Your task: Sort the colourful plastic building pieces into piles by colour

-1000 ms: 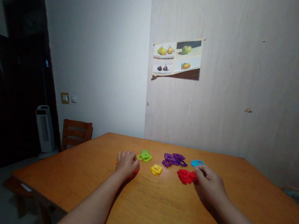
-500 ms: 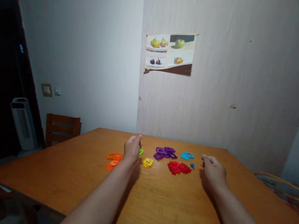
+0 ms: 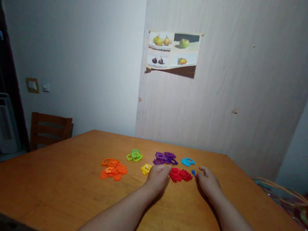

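Small plastic pieces lie sorted by colour on a wooden table (image 3: 69, 198): an orange pile (image 3: 112, 168), a green pile (image 3: 134, 155), a yellow piece (image 3: 145, 168), a purple pile (image 3: 164, 158), a light blue piece (image 3: 187, 161), a red pile (image 3: 180, 175) and a tiny dark blue piece (image 3: 193, 172). My left hand (image 3: 157, 178) rests knuckles-up with curled fingers between the yellow piece and the red pile, touching the red pile's left edge. My right hand (image 3: 208, 183) lies just right of the dark blue piece, fingers curled, fingertips next to it.
The table's far edge meets a pale panelled wall with a fruit poster (image 3: 173, 51). A wooden chair (image 3: 49, 128) and a white tower appliance (image 3: 2, 122) stand at the left. A wicker basket (image 3: 285, 195) and red items sit low at the right.
My left hand has drawn back from the green pile to the left edge of the red pile. My right hand has moved slightly left toward the dark blue piece. The view has shifted.
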`<state>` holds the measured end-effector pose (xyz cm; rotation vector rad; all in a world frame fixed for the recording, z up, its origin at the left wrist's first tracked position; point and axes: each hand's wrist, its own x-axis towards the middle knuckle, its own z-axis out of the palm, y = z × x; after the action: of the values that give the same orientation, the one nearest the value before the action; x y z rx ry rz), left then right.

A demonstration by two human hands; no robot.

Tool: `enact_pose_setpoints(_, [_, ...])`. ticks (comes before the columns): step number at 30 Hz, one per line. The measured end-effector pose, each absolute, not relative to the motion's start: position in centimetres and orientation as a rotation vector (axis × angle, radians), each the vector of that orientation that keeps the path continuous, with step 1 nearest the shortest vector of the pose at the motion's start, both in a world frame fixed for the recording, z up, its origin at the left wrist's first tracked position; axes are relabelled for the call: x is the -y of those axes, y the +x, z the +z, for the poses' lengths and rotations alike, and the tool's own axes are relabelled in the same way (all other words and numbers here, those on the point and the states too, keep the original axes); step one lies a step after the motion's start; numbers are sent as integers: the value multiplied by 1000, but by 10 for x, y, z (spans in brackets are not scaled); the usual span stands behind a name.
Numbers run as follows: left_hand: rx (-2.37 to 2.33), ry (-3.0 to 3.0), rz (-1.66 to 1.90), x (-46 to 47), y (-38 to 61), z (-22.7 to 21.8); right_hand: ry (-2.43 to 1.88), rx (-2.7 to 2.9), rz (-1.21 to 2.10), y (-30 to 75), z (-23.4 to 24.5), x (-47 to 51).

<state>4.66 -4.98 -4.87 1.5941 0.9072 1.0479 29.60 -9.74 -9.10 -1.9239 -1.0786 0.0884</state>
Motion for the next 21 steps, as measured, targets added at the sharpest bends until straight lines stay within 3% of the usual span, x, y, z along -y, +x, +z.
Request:
enact_pose_setpoints(11, [-954,2347,651,72,44,-55,-1968,1076,181,287,-93,112])
enact_pose_setpoints(21, [-907,1977,778,56,53,-66,-1964,1093,192,272,-87,100])
